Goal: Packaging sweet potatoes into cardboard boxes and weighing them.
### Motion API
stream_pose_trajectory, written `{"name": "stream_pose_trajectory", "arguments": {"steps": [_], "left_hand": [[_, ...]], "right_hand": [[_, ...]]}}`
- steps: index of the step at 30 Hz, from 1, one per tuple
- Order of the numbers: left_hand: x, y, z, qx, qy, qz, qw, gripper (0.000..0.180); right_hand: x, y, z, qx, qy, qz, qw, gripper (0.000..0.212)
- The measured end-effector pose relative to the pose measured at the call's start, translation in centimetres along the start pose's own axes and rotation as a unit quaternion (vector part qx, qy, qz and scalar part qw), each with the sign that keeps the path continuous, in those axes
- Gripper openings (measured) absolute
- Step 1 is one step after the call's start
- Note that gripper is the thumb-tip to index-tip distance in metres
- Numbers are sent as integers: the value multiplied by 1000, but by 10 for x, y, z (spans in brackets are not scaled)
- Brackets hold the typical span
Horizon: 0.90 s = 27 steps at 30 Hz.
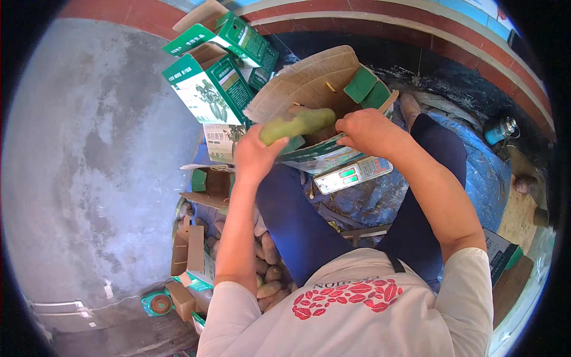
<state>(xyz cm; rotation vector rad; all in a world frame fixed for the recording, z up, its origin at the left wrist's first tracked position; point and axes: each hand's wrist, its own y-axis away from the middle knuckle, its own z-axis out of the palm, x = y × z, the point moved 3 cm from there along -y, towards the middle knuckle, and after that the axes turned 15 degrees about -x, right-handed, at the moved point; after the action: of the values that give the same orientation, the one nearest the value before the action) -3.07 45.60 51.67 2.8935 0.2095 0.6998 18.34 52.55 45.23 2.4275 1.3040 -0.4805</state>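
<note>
A long green radish (300,124) lies slantwise above an open green and white carton (312,74) in front of me. My left hand (256,156) is closed round its left end. At the radish's right end, over the carton's near side, my right hand (373,132) has its fingers curled together. Whether they pinch the radish's tip, the carton's edge or something small is hidden. Below the carton's near wall shows a digital scale (354,174) with a lit green display. The carton's brown flap stands up at the back, and its bottom is mostly out of sight.
Green and white cartons (217,89) are stacked beyond my left hand. Several brown root vegetables (270,250) lie left of my legs near a smaller opened box (193,256). Blue sheeting (476,169) covers the floor at right, where a blue flask (501,131) stands.
</note>
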Motion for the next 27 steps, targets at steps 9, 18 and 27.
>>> {"name": "stream_pose_trajectory", "arguments": {"steps": [9, 18, 27], "left_hand": [[-14, -47, 43, -39, -39, 22, 998, 24], [-47, -10, 32, 105, -9, 91, 990, 19], [-68, 6, 29, 185, 31, 53, 981, 17]], "right_hand": [[4, 1, -3, -17, -3, 14, 1000, 22], [3, 0, -1, -19, 2, -2, 1000, 26], [-1, -3, -3, -7, -22, -11, 1000, 47]]}}
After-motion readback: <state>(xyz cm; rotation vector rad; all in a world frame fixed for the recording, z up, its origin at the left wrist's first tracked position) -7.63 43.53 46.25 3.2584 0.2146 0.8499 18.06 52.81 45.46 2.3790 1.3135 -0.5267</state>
